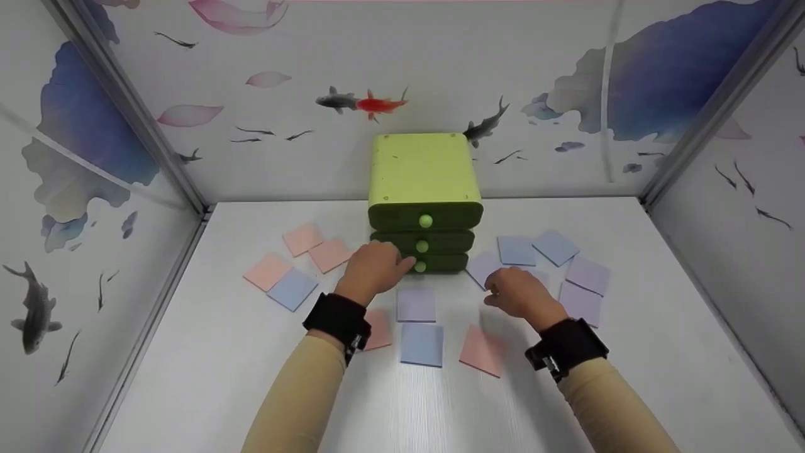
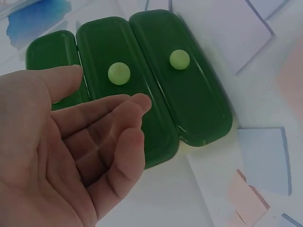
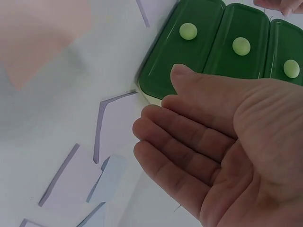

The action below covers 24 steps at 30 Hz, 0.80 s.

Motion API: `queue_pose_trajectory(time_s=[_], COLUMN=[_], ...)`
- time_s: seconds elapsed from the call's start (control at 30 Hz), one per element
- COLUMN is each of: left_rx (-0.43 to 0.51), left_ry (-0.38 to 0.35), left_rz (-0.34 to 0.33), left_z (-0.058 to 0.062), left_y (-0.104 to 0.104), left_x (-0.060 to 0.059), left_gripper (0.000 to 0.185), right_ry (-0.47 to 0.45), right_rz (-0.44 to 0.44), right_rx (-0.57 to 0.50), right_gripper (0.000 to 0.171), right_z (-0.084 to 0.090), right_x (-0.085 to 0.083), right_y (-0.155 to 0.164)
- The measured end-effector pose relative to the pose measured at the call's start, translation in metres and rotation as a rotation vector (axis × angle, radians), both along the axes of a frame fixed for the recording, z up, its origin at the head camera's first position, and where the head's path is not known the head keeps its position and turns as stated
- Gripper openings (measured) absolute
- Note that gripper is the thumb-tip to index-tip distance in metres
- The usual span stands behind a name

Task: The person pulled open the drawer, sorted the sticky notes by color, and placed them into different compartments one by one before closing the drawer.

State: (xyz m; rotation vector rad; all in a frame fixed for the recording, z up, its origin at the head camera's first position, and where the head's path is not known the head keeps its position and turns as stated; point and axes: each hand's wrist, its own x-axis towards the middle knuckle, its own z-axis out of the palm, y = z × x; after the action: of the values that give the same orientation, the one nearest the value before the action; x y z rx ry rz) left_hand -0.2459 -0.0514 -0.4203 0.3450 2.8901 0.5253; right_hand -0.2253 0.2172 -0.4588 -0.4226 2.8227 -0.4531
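Both hands relaxed, empty: left hand (image 1: pixel 372 269) by the bottom drawer knob (image 1: pixel 420 267), right hand (image 1: pixel 521 293) over lilac notes (image 1: pixel 582 302).

Fish-print walls (image 1: pixel 534 75), white tabletop (image 1: pixel 207 352).

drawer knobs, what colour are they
Light green knobs on dark green drawer fronts, clearest in the left wrist view.
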Motion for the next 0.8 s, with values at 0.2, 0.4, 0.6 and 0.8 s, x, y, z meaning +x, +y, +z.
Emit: queue_pose_trajectory(time_s=[0.2,0.4,0.6,0.8], left_rx=[0.077,0.031,0.053,0.081], left_ry=[0.02,0.112,0.157,0.163], left_rz=[0.034,0.066,0.125,0.182], left_z=[0.012,0.02,0.022,0.02], left_y=[0.016,0.032,0.043,0.05], left_x=[-0.008,-0.013,-0.017,-0.021], left_gripper=[0.052,0.054,0.055,0.056], right_ry=[0.027,0.094,0.193,0.157], right_rz=[0.003,-0.063,-0.135,-0.201], right_rx=[0.007,0.037,0.06,0.023], right_gripper=[0.011,0.018,0.034,0.047], right_z=[0.017,0.049,0.086,0.107], right_x=[-0.009,-0.025,-0.044,-0.061], right_y=[-0.003,0.0,-0.002,-0.012])
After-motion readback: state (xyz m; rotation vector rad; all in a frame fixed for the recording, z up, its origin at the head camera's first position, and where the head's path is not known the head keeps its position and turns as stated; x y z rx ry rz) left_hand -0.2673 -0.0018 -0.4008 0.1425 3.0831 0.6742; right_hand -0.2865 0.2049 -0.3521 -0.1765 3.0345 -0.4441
